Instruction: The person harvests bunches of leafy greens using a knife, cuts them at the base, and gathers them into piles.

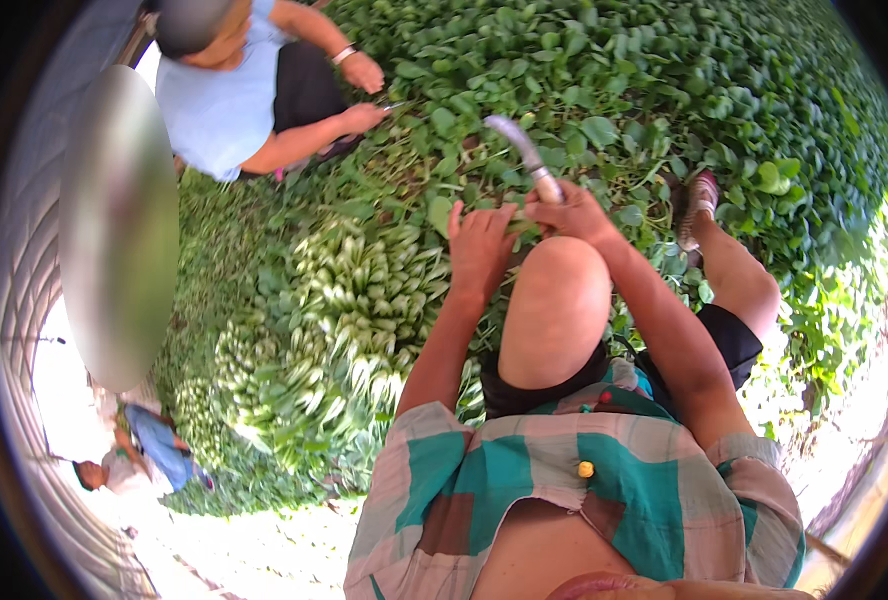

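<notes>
My right hand grips the pale handle of a curved, sickle-like knife, its blade pointing up and left over the leafy plants. Close beside it, my left hand is held above the greens with its fingers bent. A bit of green stem shows between the two hands; whether my left fingers pinch it is hidden. Both hands are just beyond my raised bare knee. Left of my left forearm, cut leafy greens with pale stalks lie bundled in a large heap.
Dense leafy plants fill the ground ahead and right. A co-worker in a light blue shirt crouches at upper left, a small blade in one hand. Another person is at lower left. My sandalled foot rests among the plants.
</notes>
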`<state>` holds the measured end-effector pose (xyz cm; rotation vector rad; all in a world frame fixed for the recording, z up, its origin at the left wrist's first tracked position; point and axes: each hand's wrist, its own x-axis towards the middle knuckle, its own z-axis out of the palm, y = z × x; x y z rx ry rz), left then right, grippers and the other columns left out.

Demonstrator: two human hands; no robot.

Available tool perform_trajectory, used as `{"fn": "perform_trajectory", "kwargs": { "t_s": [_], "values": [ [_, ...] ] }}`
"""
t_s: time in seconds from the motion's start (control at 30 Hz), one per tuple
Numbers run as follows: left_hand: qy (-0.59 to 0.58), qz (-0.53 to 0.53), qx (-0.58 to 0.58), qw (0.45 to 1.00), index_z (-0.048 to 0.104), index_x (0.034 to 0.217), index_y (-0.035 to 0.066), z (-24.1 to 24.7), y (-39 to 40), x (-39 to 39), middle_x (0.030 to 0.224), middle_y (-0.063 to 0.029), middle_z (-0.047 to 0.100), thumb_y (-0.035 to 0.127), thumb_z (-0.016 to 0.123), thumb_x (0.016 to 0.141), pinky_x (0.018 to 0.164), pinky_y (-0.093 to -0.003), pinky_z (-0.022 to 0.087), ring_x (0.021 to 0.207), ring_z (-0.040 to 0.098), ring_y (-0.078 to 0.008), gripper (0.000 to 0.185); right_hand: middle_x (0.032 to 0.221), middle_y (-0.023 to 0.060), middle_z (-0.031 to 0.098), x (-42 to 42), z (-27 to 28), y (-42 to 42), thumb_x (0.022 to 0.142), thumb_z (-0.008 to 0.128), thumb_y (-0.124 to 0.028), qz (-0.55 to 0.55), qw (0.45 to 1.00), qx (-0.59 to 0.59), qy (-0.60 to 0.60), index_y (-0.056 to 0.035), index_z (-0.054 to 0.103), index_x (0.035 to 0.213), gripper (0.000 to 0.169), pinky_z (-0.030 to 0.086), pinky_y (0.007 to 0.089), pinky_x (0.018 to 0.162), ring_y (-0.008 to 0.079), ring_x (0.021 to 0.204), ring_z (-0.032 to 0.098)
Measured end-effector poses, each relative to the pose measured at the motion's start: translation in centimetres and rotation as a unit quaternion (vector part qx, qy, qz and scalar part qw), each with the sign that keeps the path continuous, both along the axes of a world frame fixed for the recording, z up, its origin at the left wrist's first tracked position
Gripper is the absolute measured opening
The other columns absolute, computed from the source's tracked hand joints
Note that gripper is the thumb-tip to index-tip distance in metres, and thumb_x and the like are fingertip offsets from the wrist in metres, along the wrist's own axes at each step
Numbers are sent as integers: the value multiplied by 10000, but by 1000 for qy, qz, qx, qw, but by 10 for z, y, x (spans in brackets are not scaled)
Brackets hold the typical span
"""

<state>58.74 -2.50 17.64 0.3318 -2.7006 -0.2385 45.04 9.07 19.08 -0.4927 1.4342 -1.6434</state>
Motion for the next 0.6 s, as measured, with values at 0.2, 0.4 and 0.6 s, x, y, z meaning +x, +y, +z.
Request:
{"fn": "perform_trajectory", "kwargs": {
  "t_s": [0.2,0.4,0.6],
  "values": [
    [74,142,-154,975,553,1121,153,-17,-73,125,897,-12,612,86,669,756,1070,-469,264,866,587,-175,388,710,-13,538,-26,-4,40,821,646,-117,-76,971,84,212,-35,572,928,154,417,236,507,64,556,486],
    [-191,339,-194,900,510,1233,144,17,-182,269,1115,-62,558,115,720,716,1080,-518,192,1079,509,-234,559,783,11,589,-65,-67,95,826,666,-171,-145,950,141,238,-22,586,970,222,448,257,612,75,662,510],
    [-278,311,5,909,405,1346,100,-37,-161,211,1347,-157,428,168,687,812,976,-509,349,1185,459,-303,607,888,191,651,-52,-22,129,763,677,-344,-162,876,255,377,-67,584,1001,377,481,440,706,374,813,618]
  ]
}}
